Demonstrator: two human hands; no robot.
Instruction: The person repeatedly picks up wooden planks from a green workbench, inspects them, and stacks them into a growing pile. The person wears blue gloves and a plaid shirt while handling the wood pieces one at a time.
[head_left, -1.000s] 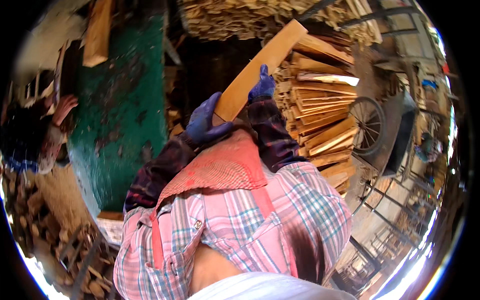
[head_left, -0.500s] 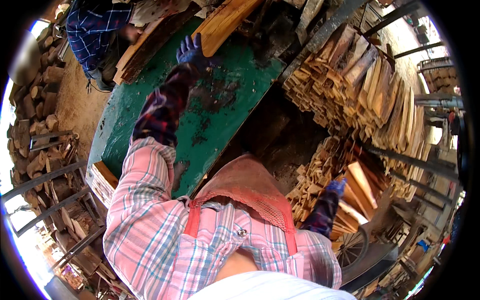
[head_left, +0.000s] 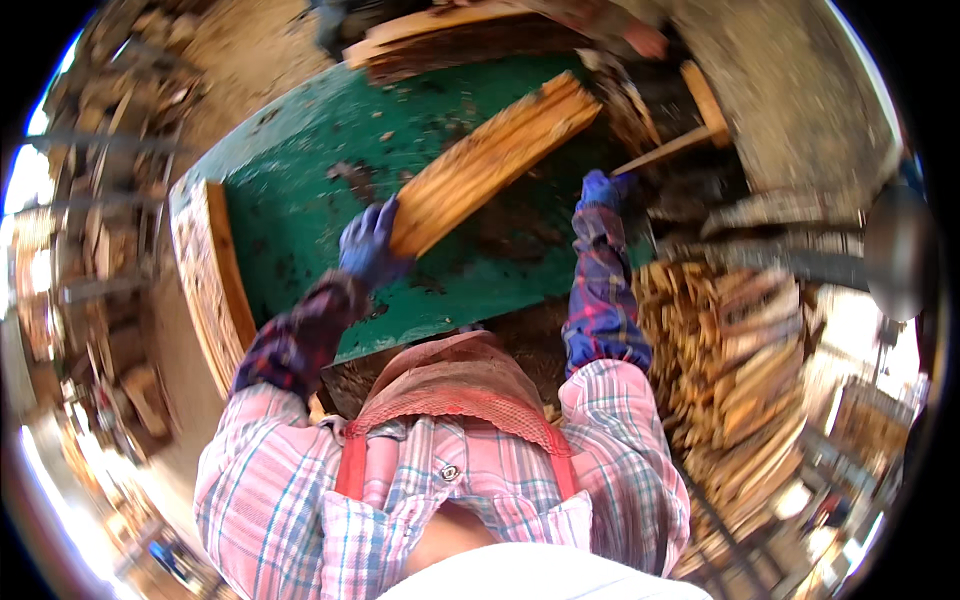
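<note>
A bundle of thin wooden slats (head_left: 495,160) lies slanted on the green metal table (head_left: 300,170). My left hand (head_left: 368,243), in a blue glove, grips the bundle's near end. My right hand (head_left: 602,187), also gloved in blue, rests at the table's right edge, close to a thin wooden strip (head_left: 668,150); I cannot tell whether it holds it. Plaid sleeves and a red apron fill the lower middle.
A second pile of boards (head_left: 460,40) lies at the table's far side. A wooden board (head_left: 212,280) leans along the table's left edge. Stacked slats (head_left: 740,370) stand to the right, more stacked wood (head_left: 90,220) to the left. A grey metal part (head_left: 895,250) sits far right.
The view has swung so the green table lies straight ahead. My left hand now grips the slat bundle on the table; my right hand has risen from the low stack to the table's right edge.
</note>
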